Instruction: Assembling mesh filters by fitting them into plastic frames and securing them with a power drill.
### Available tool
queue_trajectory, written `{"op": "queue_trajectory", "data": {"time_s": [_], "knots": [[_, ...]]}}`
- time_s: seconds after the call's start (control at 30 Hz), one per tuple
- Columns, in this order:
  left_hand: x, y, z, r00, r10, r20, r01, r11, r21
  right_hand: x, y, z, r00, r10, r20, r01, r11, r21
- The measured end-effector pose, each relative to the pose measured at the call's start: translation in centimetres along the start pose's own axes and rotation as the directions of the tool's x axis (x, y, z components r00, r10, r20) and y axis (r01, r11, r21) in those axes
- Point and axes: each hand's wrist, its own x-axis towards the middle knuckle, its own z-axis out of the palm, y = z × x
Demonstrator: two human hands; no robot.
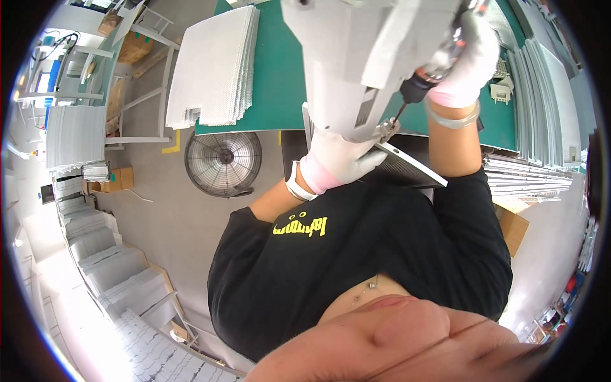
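My right hand, in a white glove with a pink cuff, is closed round a powered screwdriver. Its thin bit slants down to a small metal fitting at the edge of a dark panel with a white frame. At the frame's corner, my left hand, gloved alike, has its fingers bent over the frame by the fitting. A large light-grey casing stands above my left hand and hides part of it and of the panel's far side.
A green-topped table carries a stack of white perforated sheets and small pale plastic parts. More panels stand upright at right. A round floor fan sits left of me, and stacked sheets line the far left.
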Motion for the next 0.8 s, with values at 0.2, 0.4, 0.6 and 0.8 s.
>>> {"op": "queue_trajectory", "data": {"time_s": [0.2, 0.4, 0.6, 0.8], "knots": [[0.6, 0.0, -0.4, 0.999, 0.031, -0.022, -0.032, 0.997, -0.065, 0.8, -1.7, 3.9, 0.961, -0.247, 0.123, 0.250, 0.968, -0.003], [0.4, 0.0, -0.3, 0.995, 0.074, -0.062, -0.074, 0.997, -0.001, 0.3, -1.8, 4.0, 0.963, -0.249, 0.107, 0.257, 0.964, -0.074], [0.7, 0.5, -0.9, 0.996, 0.040, -0.082, -0.048, 0.994, -0.095, 0.0, -2.0, 2.9, 0.933, -0.354, 0.059, 0.358, 0.911, -0.204], [0.9, 0.3, -1.4, 0.983, 0.123, -0.133, -0.121, 0.992, 0.024, 2.5, -6.0, 3.5, 0.886, -0.303, 0.351, 0.413, 0.861, -0.296]]}}
